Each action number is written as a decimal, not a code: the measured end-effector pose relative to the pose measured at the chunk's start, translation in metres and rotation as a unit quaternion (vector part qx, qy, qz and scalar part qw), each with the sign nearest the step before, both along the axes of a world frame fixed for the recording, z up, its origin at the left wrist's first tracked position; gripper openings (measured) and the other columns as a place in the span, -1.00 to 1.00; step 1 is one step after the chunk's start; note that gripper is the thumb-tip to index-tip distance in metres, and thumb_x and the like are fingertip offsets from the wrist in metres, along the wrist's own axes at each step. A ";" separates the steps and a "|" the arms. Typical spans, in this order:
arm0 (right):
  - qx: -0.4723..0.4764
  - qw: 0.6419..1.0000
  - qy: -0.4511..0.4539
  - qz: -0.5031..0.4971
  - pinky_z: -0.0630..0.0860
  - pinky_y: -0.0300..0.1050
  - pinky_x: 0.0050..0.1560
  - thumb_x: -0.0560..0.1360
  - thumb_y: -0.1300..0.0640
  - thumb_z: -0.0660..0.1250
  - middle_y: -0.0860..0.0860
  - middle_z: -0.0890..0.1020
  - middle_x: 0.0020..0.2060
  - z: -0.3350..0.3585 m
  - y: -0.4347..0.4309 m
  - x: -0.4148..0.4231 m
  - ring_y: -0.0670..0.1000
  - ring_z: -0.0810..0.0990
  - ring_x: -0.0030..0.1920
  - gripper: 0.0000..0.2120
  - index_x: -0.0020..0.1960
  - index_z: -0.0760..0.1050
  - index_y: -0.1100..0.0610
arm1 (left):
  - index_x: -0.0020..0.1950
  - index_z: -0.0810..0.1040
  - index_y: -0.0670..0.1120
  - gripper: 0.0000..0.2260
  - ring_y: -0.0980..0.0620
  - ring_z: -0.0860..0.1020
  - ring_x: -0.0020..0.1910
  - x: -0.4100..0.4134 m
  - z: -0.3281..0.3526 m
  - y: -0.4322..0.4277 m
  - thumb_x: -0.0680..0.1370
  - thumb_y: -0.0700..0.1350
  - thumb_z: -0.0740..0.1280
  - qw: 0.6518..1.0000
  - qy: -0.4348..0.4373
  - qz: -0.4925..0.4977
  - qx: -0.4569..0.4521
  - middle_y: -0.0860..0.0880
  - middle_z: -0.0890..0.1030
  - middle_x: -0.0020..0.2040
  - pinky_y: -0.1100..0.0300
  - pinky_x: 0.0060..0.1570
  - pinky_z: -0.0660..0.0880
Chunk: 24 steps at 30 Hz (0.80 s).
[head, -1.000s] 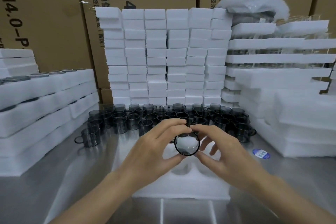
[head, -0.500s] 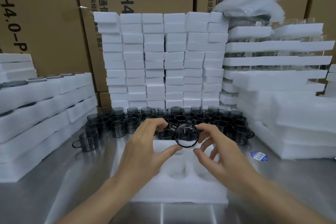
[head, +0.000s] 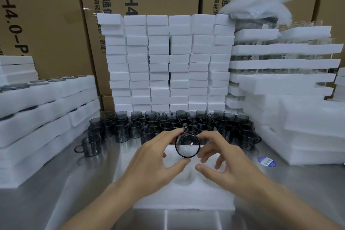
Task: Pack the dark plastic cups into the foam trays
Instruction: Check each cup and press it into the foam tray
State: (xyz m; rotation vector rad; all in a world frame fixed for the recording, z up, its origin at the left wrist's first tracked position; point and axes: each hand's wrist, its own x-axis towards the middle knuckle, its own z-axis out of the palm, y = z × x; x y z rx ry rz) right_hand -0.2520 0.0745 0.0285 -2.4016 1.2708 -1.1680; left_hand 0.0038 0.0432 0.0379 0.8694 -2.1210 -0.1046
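Pinching left hand (head: 158, 157): forefinger and thumb clamped on dark plastic cup (head: 187, 148) rim
Cup: smoky, translucent, round mouth facing us, loop handle up, over foam tray (head: 186, 198)
Right hand (head: 224, 160): fingers loosely spread beside rim, thumb clear
Foam tray: white, fuzzy, rounded pockets, on steel table (head: 46, 183)

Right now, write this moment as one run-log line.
left hand: pinches cup | right hand: fingers by cup rim | cup: above foam tray, not yet seated
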 end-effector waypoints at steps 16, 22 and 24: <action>-0.022 0.999 0.029 -0.021 0.57 -0.23 -0.14 0.60 -0.21 0.30 -0.36 0.58 0.22 -0.005 0.003 0.007 -0.15 0.67 0.09 -0.31 0.61 0.03 -0.45 | 0.48 0.39 0.30 -0.35 0.17 0.50 0.41 0.001 -0.001 -0.003 0.47 -0.10 0.48 0.999 0.019 -0.006 -0.040 0.34 0.49 0.38 0.37 0.29 0.43; -0.020 0.999 0.037 -0.031 0.58 -0.18 -0.16 0.58 -0.27 0.29 -0.46 0.52 0.29 -0.002 0.004 0.009 -0.12 0.70 -0.16 -0.30 0.60 0.02 -0.50 | 0.49 0.44 0.19 -0.40 0.17 0.44 0.46 0.000 0.001 -0.002 0.48 -0.11 0.49 0.996 -0.028 -0.016 -0.079 0.33 0.48 0.41 0.35 0.26 0.47; -0.024 0.999 0.038 -0.031 0.59 -0.18 -0.19 0.58 -0.29 0.29 -0.49 0.49 0.31 -0.002 0.003 0.009 -0.14 0.70 -0.19 -0.36 0.58 0.08 -0.50 | 0.51 0.45 0.17 -0.39 0.19 0.43 0.46 -0.001 0.001 -0.001 0.48 -0.11 0.51 0.996 -0.029 -0.020 -0.081 0.33 0.47 0.42 0.40 0.27 0.44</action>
